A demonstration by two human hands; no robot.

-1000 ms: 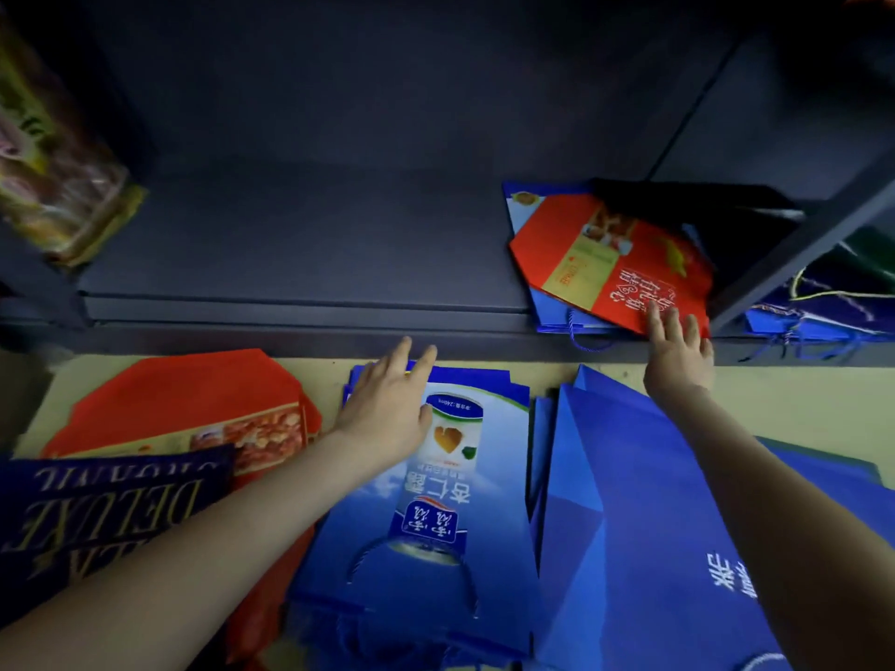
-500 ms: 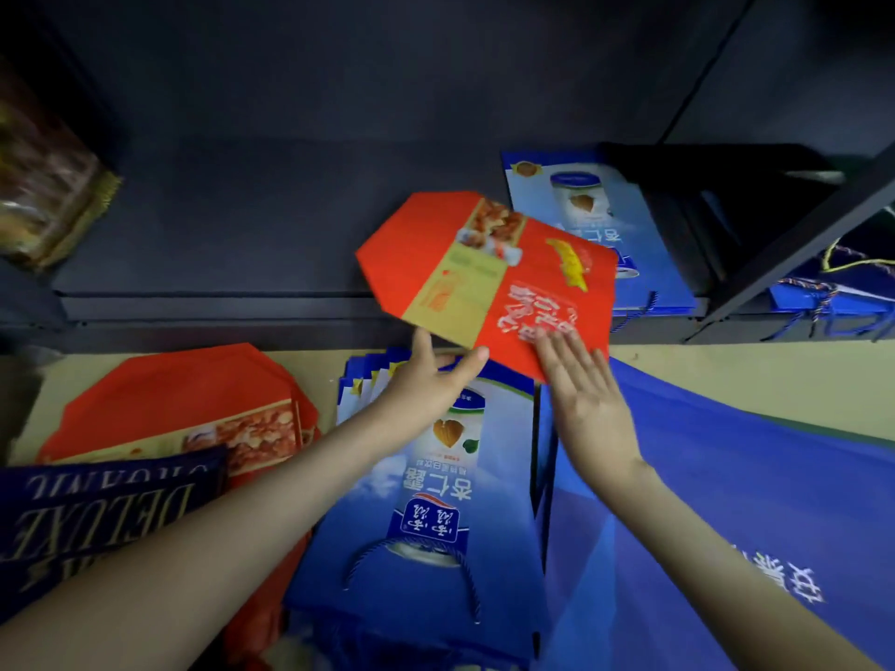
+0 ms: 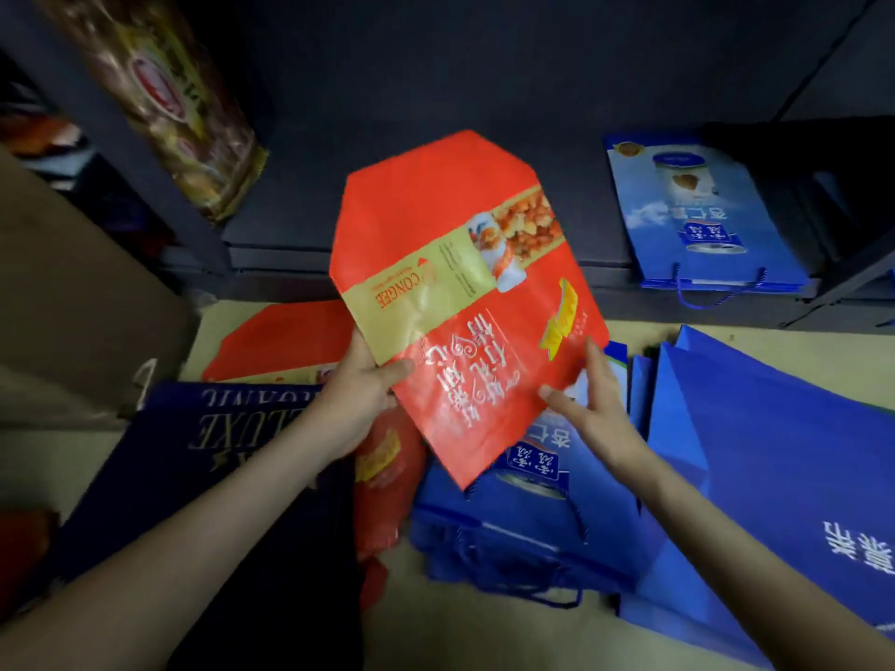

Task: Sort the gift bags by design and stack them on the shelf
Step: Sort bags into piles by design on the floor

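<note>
A red gift bag point(image 3: 460, 283) with a beige food-picture band hangs tilted in mid-air in front of the dark shelf point(image 3: 436, 118). My left hand point(image 3: 356, 404) grips its lower left edge, thumb on the printed face. My right hand point(image 3: 593, 409) lies against the lower right edge with straight fingers, thumb over the front. On the right of the shelf lies a light blue can-print bag point(image 3: 697, 220). On the floor are more red bags point(image 3: 285, 341), a stack of blue can-print bags point(image 3: 528, 520), large plain blue bags point(image 3: 775, 452) and a navy "DELUXE" bag point(image 3: 208, 457).
A gold-brown wrapped package point(image 3: 164, 99) leans on the shelf's left upright post. A brown cardboard box point(image 3: 72, 293) stands at the left. A slanted dark shelf post point(image 3: 852, 268) bounds the shelf bay on the right. The shelf board's middle and left show bare dark surface.
The red bag came off the blue bag on the shelf and moved left and toward me. My left hand left the floor stack and took hold of the red bag.
</note>
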